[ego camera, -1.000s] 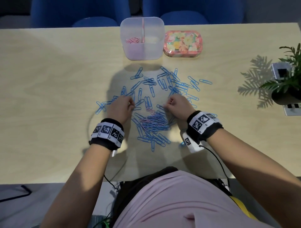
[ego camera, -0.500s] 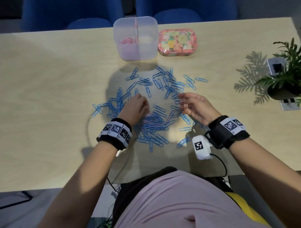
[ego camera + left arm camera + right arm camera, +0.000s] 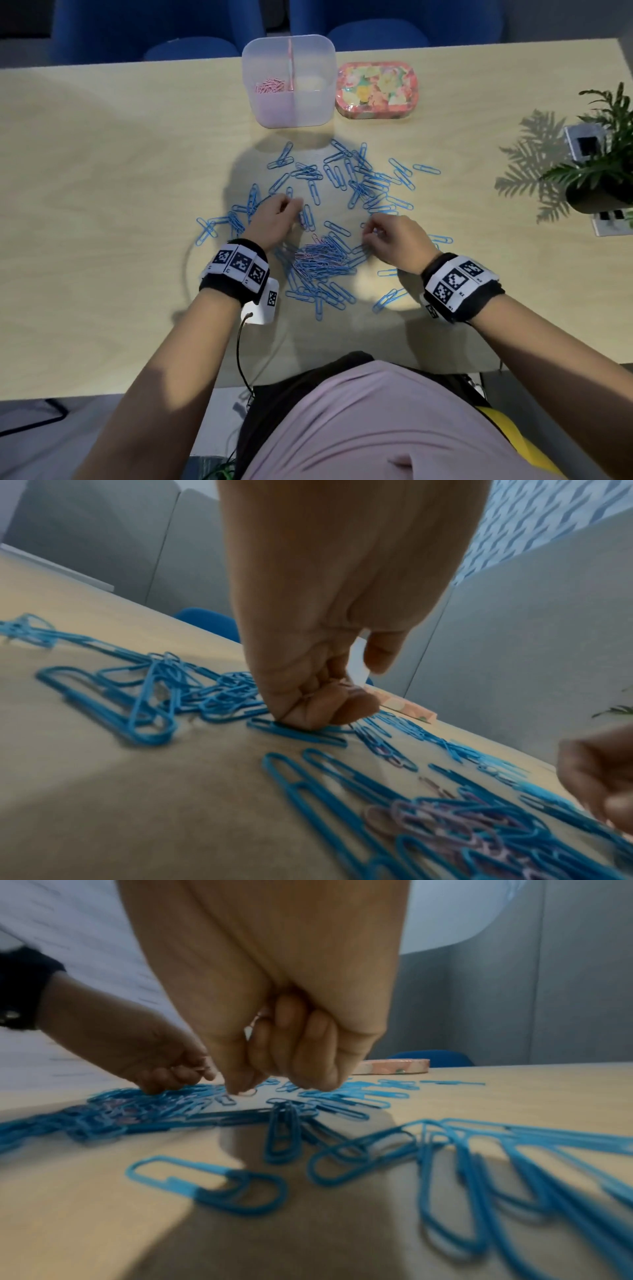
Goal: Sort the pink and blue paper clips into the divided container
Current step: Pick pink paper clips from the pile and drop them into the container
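Observation:
Many blue paper clips [image 3: 363, 185] lie scattered on the table, with a dense heap [image 3: 322, 262] between my hands that has a few pink clips [image 3: 428, 823] mixed in. My left hand [image 3: 291, 205] rests knuckles-down on blue clips, its fingers [image 3: 329, 704] curled round what look like pink clips. My right hand [image 3: 371, 229] is at the right of the heap, with a pink clip [image 3: 257, 1020] tucked inside its curled fingers and its thumb tip touching down among the clips. The clear divided container [image 3: 318, 113] stands at the back, with pink clips [image 3: 270, 85] in its left compartment.
A flowered pink tin [image 3: 376, 90] sits just right of the container. A potted plant [image 3: 603, 171] and a socket block [image 3: 613, 222] stand at the right edge. Blue chairs [image 3: 376, 34] stand behind the table.
The right hand lifted off the heap holding a pink clip, then came back down at its right side. The left hand shifted forward and right among the blue clips.

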